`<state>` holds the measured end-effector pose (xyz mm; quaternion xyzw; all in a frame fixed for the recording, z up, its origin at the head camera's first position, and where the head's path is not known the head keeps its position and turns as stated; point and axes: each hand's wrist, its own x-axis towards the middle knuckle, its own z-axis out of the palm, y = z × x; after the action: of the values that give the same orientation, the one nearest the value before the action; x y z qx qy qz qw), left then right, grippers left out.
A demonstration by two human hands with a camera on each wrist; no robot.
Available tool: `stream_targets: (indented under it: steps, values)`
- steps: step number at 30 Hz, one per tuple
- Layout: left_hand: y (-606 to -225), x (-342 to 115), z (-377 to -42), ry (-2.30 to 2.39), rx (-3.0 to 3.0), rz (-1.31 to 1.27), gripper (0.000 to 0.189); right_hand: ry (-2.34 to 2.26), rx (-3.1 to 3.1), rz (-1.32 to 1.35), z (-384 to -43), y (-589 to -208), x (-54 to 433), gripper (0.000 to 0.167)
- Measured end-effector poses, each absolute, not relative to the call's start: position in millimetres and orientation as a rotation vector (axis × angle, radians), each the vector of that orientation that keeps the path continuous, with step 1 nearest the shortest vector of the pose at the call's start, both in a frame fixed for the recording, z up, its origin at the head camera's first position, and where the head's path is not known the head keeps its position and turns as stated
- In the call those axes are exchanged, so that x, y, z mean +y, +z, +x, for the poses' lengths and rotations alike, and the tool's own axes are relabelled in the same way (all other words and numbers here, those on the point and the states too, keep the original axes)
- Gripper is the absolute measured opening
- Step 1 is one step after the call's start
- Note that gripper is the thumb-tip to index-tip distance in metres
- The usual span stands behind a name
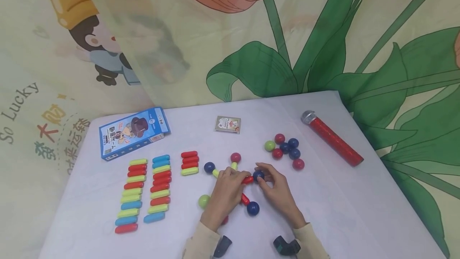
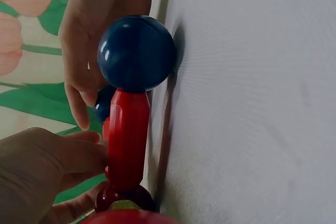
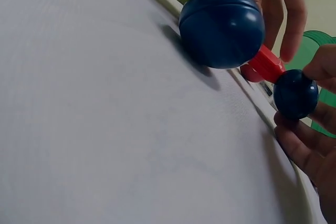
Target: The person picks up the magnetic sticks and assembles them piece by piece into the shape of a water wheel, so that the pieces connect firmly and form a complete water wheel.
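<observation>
A star-like figure of magnetic sticks and balls lies under my left hand (image 1: 228,189), which hides its middle. The fingers of that hand pinch a red stick (image 1: 248,180) near its inner end. On its outer end sits a blue ball (image 3: 295,94), gripped between thumb and fingers of my right hand (image 1: 279,192). Another red stick (image 2: 128,140) with a blue ball (image 1: 253,208) points toward me. Yellow-green sticks carry a blue ball (image 1: 209,167) and a red ball (image 1: 235,157) on the far side. A green ball (image 1: 204,201) shows left of my wrist.
Columns of red, blue and yellow-green sticks (image 1: 159,187) lie at left, with a short column (image 1: 189,164) nearer. Loose balls (image 1: 284,148) cluster to the right, beside a red glittery microphone-like tube (image 1: 336,141). A blue box (image 1: 134,133) and small card box (image 1: 228,124) stand behind.
</observation>
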<state>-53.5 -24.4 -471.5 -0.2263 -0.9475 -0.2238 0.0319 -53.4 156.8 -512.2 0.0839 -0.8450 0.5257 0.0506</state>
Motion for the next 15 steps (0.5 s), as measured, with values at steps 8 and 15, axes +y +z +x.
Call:
stream_targets:
  steps: [8, 15]
  values:
    - [-468, -62, -54, -0.799, -2.84, -0.48, 0.037, 1.556, -2.571, 0.294, -53, -511, 155, 0.039]
    - [-464, -111, -34, -0.927, -3.085, -0.116, 0.044, 1.305, -2.626, 0.324, -52, -506, 154, 0.036]
